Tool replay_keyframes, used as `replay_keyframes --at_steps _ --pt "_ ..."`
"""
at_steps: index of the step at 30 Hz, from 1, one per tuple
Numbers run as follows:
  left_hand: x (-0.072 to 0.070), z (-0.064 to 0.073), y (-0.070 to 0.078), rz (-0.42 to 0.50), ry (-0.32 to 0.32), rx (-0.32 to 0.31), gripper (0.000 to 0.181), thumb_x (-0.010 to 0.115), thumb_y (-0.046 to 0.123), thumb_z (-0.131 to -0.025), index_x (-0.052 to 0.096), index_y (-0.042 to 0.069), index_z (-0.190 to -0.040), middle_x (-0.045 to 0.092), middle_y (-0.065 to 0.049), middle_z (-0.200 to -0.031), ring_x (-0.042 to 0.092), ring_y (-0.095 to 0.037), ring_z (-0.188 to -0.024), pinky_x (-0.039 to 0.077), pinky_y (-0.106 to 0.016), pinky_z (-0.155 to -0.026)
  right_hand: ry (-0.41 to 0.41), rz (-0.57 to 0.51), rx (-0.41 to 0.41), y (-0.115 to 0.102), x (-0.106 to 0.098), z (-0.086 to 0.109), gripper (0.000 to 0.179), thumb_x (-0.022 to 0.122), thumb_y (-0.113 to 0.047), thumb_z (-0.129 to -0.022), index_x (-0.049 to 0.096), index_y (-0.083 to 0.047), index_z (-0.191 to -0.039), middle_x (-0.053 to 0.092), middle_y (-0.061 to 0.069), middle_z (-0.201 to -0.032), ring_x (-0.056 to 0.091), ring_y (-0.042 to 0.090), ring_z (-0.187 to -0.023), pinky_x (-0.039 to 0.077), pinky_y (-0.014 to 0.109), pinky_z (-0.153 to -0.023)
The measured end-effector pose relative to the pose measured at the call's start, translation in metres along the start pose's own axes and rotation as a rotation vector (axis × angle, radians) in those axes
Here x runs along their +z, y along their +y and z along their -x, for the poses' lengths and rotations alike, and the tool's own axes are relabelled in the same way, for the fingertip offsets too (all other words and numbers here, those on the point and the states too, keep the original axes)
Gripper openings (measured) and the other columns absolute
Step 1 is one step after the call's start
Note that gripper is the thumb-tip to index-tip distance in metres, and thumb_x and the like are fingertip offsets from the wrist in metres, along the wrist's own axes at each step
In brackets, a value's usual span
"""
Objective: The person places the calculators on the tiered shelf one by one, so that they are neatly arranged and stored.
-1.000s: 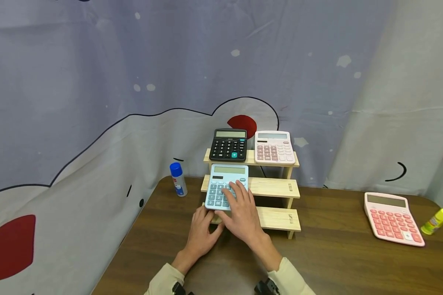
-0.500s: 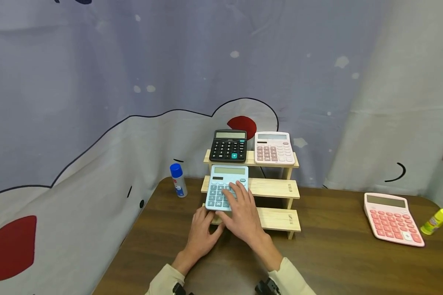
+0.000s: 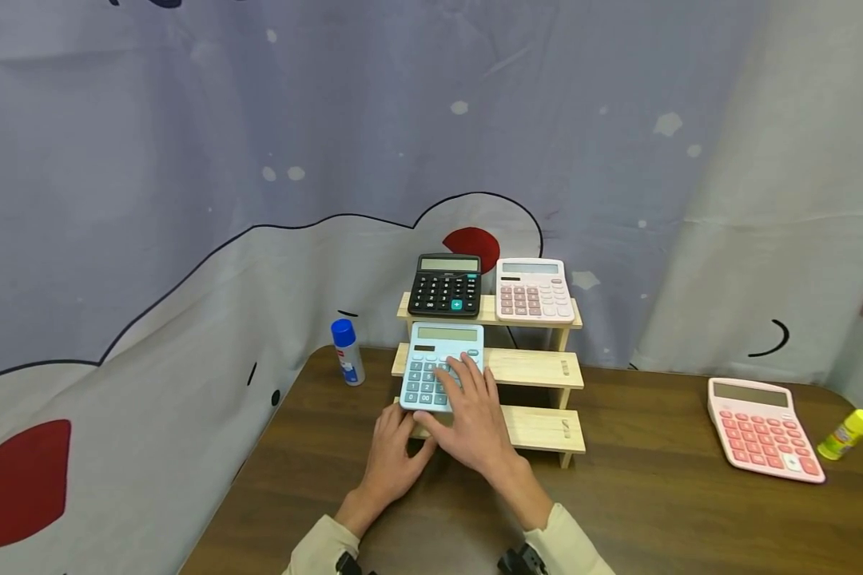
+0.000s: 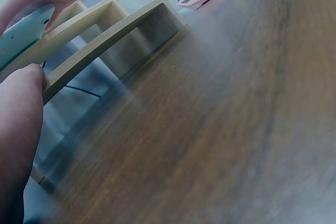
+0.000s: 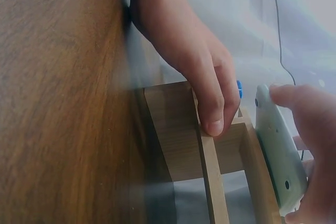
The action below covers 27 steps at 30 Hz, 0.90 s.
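Note:
A light blue calculator (image 3: 427,363) leans on the left part of a three-step wooden rack (image 3: 539,427), its screen end at the middle step. My right hand (image 3: 475,423) holds it, fingers spread over the right-hand keys and thumb at the lower edge. The right wrist view shows the calculator's back (image 5: 275,145), tilted close to the rack's steps. My left hand (image 3: 391,451) is at the left end of the bottom step. In the right wrist view, that hand's thumb lies on the step's front edge (image 5: 212,177), with its fingers over the board.
On the top step stand a black calculator (image 3: 446,285) and a white-pink one (image 3: 534,290). A blue-capped glue bottle (image 3: 348,353) is left of the rack. At the far right lie a pink calculator (image 3: 765,431) and a yellow glue stick (image 3: 849,434). A patterned curtain (image 3: 295,279) hangs behind the table.
My right thumb has slid slightly left along the calculator's lower edge. Both hands, the calculator and the rack otherwise stay in place.

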<state>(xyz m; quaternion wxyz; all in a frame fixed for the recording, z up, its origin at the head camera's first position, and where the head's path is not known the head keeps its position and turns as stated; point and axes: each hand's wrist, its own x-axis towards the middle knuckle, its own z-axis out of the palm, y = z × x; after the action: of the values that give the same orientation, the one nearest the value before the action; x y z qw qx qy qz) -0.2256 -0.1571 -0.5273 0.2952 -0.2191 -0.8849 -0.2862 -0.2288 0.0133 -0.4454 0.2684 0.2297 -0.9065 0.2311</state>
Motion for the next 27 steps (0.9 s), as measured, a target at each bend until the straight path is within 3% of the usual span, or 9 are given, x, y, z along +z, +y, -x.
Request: replay_keyframes --at_steps 10,18,24,27 --pt "0.0 -0.001 0.003 0.005 -0.005 -0.015 0.045 0.072 0.033 -0.09 0.064 0.011 -0.128 0.057 -0.009 -0.129 0.05 -0.026 -0.118 0.04 -0.048 -0.101 0.098 -0.157 0.065 0.009 -0.006 0.006 0.063 0.067 -0.043 -0.093 0.049 -0.004 -0.138 0.053 0.015 -0.141 0.035 0.037 -0.145 0.025 0.059 -0.118" --pt "0.002 -0.003 0.003 0.024 -0.051 -0.069 0.037 0.071 0.036 -0.092 0.068 0.013 -0.12 0.057 -0.008 -0.126 0.049 -0.026 -0.12 0.038 -0.049 -0.104 0.134 -0.221 0.148 0.047 -0.032 0.029 0.054 0.063 -0.036 -0.097 0.048 -0.004 -0.137 0.052 0.016 -0.139 0.035 0.035 -0.145 0.027 0.056 -0.116" --pt "0.0 -0.001 0.002 0.02 -0.03 -0.066 0.037 0.071 0.037 -0.091 0.068 0.014 -0.12 0.057 -0.007 -0.126 0.049 -0.026 -0.119 0.039 -0.05 -0.103 0.182 -0.266 0.234 0.072 -0.056 0.048 0.051 0.062 -0.03 -0.098 0.048 -0.002 -0.138 0.05 0.017 -0.142 0.033 0.035 -0.145 0.025 0.057 -0.115" --pt "0.002 -0.001 0.002 0.021 -0.028 -0.064 0.035 0.071 0.036 -0.091 0.068 0.014 -0.118 0.058 -0.007 -0.126 0.049 -0.026 -0.12 0.039 -0.05 -0.103 0.169 -0.292 0.302 0.083 -0.067 0.058 0.053 0.058 -0.031 -0.1 0.044 -0.001 -0.141 0.043 0.02 -0.149 0.03 0.038 -0.146 0.024 0.06 -0.115"
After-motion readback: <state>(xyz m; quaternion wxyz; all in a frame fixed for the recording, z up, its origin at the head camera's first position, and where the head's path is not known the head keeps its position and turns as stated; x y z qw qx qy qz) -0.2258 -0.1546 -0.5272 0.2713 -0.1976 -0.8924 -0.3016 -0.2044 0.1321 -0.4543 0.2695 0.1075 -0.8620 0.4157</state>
